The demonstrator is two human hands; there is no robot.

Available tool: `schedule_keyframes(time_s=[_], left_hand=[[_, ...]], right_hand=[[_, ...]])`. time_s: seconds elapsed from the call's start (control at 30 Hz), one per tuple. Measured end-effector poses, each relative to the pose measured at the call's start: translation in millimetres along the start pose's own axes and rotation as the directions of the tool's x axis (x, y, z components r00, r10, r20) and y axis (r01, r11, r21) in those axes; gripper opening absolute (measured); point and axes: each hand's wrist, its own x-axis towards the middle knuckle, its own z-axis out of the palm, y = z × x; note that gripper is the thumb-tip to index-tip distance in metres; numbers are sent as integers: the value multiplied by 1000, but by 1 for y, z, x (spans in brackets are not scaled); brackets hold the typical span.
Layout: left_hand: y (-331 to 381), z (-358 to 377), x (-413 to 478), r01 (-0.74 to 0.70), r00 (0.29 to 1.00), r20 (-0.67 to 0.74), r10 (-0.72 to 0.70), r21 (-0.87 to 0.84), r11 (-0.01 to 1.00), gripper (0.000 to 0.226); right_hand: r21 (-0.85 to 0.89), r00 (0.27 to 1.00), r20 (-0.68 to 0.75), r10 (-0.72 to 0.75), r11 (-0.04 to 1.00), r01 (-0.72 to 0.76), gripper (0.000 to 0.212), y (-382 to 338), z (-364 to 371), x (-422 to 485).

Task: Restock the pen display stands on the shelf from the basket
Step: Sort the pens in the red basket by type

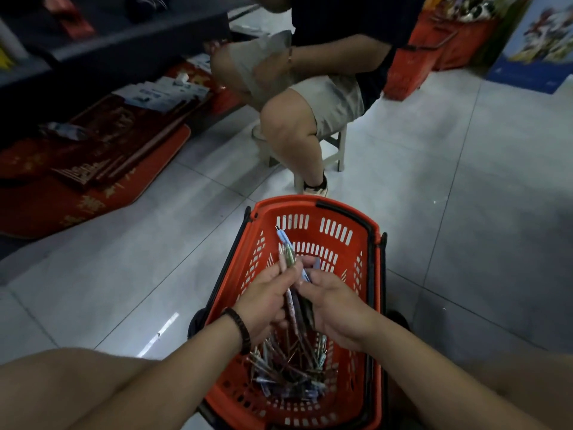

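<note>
Red moulded plastic basket [279, 201], slotted walls, slight sheen; its handles [344, 211] are black plastic, matt. The pens [286, 243] have smooth plastic barrels, one opaque pale blue, some look clear (tips maybe metal, too small to be sure). The floor [465, 212] is pale grey tile, glossy, with a light streak reflected. The bracelet [240, 328] on the left wrist is dark, ribbed or braided, matt. The stool [339, 147] is pale plastic, dull. The shorts [335, 100] are beige cloth, creased. The mat [46, 206] is red, cloth-like, with gold print.
</note>
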Motion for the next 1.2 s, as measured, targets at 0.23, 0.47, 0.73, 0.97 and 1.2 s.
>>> schedule_keyframes(time_s=[0.23,0.47,0.73,0.97,1.2], left_hand=[[14,-3,11,16,998,-52,-21,-94,995,31],[24,-13,19,73,990,-112,-89,-137,988,37],[29,-25,23,140,979,-114,-168,-223,965,32],[21,-33,20,147,935,-304,-181,-132,980,28],[18,-33,14,132,962,-242,-130,-9,991,27]], right_hand=[[-171,987,-154,-34,985,7,35,1,-11,1],[-110,937,-348,-27,994,-13,27,-8,-19,3],[-224,930,-365,-45,974,-40,34,-23,-40,8],[-365,973,-228,-32,929,-55,22,-29,-52,6],[-586,990,-137,15,805,-93,16,9,-31,21]])
